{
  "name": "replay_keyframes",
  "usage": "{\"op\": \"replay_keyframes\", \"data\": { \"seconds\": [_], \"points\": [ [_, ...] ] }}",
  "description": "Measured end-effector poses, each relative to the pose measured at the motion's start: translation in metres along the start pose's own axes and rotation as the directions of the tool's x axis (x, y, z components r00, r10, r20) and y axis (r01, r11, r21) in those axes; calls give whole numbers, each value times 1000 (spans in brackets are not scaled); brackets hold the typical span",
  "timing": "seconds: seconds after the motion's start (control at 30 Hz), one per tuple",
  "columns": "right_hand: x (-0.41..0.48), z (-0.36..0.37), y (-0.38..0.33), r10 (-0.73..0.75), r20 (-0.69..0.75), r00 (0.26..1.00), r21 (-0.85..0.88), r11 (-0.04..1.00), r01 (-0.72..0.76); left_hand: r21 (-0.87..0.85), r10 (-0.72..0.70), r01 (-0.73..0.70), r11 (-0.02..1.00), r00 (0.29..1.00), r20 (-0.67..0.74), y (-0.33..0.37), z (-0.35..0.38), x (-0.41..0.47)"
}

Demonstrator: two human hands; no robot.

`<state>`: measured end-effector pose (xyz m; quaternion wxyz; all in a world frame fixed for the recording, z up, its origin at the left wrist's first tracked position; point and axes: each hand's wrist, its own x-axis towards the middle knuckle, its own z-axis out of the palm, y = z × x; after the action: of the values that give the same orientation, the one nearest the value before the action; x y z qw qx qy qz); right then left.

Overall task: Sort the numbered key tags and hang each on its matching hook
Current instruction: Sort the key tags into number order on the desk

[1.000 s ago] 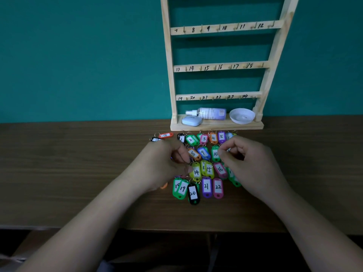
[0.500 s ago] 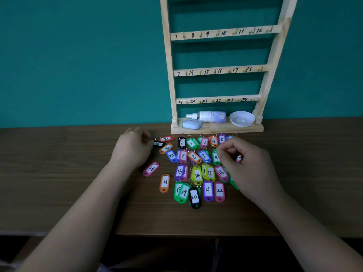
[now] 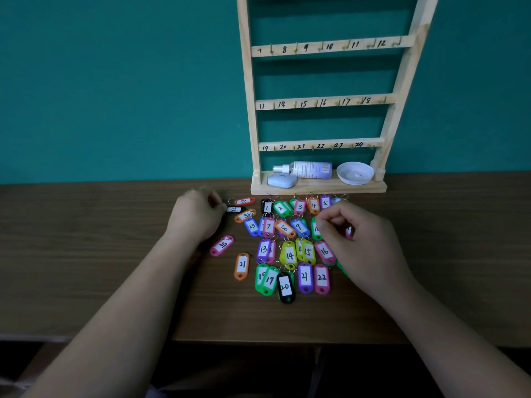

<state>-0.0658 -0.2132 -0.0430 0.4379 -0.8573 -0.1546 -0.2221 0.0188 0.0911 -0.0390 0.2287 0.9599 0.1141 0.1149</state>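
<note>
Many coloured plastic numbered key tags (image 3: 289, 254) are crowding the wooden counter (image 3: 86, 254); right hand (image 3: 359, 239) is gripping a pink tag (image 3: 348, 232), left hand (image 3: 198, 215) is curling beside a black tag (image 3: 235, 209), grip unclear. Overlapping rings risk snagging neighbours.

Glossy plastic key tags (image 3: 289, 254) lie on matt wood-grain table (image 3: 86, 239).

Brown wood-grain table (image 3: 86, 254), teal wall (image 3: 115, 81), pale-wood rack (image 3: 248, 110), white bowl (image 3: 355, 174); tags (image 3: 284, 228) with white labels, black numerals: tag 20 (image 3: 286, 287) black, tag 14 (image 3: 288, 254) yellow, tag 24 (image 3: 221, 245) pink, tag 19 (image 3: 270, 280) green.
</note>
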Motion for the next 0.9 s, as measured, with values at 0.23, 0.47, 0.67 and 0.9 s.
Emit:
{"op": "replay_keyframes", "data": {
  "seconds": [0.23,0.47,0.67,0.9],
  "points": [
    [-1,-1,-1,12,10,1000,16,1000,-12,-243,44,-53,969,998,-44,9,-13,-10],
    [0,-2,-5,8,35,999,47,999,-10,-308,182,-197,931,980,-78,31,-26,-39],
    [-4,-1,-6,37,124,992,127,990,-53,-556,353,-226,800,926,132,57,-36,-70],
    [-3,-1,-10,36,190,981,203,976,-75,-756,477,-172,632,855,204,67,-28,-88]
  ]
}}
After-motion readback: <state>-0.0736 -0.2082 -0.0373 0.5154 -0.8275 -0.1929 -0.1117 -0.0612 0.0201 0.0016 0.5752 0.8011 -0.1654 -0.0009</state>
